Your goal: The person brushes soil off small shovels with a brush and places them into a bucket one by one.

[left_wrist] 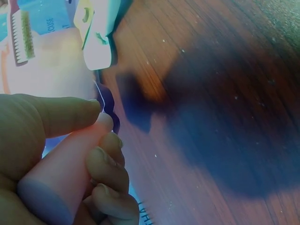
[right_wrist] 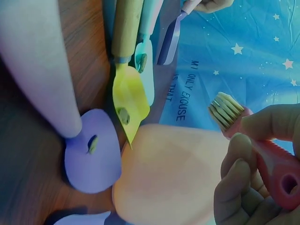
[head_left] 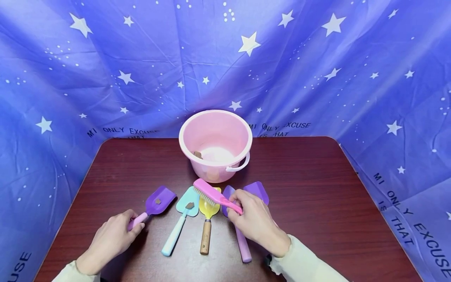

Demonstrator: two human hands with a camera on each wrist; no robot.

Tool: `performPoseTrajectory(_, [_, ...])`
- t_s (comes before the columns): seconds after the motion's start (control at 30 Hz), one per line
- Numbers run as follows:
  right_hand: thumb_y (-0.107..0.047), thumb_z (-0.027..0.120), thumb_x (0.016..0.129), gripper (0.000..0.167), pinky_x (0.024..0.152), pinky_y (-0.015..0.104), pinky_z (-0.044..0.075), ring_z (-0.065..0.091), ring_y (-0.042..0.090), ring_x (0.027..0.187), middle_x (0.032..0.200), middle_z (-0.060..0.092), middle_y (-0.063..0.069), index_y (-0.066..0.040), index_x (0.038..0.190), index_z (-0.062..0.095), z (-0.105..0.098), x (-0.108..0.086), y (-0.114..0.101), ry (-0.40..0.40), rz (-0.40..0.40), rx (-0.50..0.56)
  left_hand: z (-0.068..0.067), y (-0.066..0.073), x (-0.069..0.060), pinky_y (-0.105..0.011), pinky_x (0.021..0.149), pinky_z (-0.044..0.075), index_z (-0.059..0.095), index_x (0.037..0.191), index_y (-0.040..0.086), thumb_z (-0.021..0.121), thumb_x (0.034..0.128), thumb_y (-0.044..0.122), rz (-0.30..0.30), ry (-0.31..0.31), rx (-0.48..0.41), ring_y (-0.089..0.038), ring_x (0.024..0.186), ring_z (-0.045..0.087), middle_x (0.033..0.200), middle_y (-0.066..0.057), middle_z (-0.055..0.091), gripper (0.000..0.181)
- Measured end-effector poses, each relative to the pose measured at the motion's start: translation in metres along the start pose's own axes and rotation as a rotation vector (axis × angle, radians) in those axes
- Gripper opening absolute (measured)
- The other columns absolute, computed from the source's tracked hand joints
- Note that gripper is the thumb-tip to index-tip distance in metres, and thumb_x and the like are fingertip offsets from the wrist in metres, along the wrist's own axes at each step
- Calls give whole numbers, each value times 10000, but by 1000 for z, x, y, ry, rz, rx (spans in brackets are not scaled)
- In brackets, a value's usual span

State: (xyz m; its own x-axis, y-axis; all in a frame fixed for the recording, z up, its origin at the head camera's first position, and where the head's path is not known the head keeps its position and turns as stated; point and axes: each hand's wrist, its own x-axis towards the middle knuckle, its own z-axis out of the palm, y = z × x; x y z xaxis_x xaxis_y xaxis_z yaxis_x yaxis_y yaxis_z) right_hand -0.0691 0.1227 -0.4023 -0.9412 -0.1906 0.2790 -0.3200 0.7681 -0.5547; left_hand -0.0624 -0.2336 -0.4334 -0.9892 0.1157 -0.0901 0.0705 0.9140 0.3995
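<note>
My left hand grips the pink handle of a purple toy shovel. A small brown piece lies on its blade; the left wrist view shows fingers and thumb around the handle. In my right hand is a pink brush, pinched by its handle, bristles angled down over the shovels. Below lie a light blue shovel with a brown piece, a yellow shovel with a wooden handle, and a lilac shovel. Brown pieces also show on the yellow and lilac blades.
Behind the shovels stands a pink bucket with a white handle; a brown piece lies inside. Another purple shovel is partly hidden by my right hand. A starry blue cloth hangs around the dark red table.
</note>
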Motion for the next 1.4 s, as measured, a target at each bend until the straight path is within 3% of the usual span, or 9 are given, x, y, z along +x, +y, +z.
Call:
performPoseTrajectory(0.17, [-159,696,724,201,582,236,362,455,-9,610,686,454,-208,-283,800,557,7,4,-7,-9,-7,8,0,2,0,-382,482,364,624,906,91,707,812,223,-4,-4,4,-168,567,477,669,6,537,183])
performPoseTrajectory(0.4, [-141,683,725,212,513,203,371,451,5,599,715,438,-186,-276,837,564,14,7,-18,-46,1,46,0,6,-1,-389,479,366,625,915,88,702,813,224,-4,-2,3,-173,568,484,675,-1,546,186])
performPoseTrajectory(0.9, [-144,680,732,184,561,195,359,443,48,631,717,442,-134,-207,873,579,33,15,-36,-60,-102,93,-1,11,-2,-382,468,354,626,917,92,701,812,226,3,3,7,-174,562,473,652,10,520,186])
performPoseTrajectory(1.4, [-128,647,737,240,518,198,343,420,39,571,712,420,-116,-200,960,590,46,16,-49,-133,-106,123,0,11,-5,-383,477,356,623,915,88,705,805,221,6,13,15,-177,568,478,646,9,513,192])
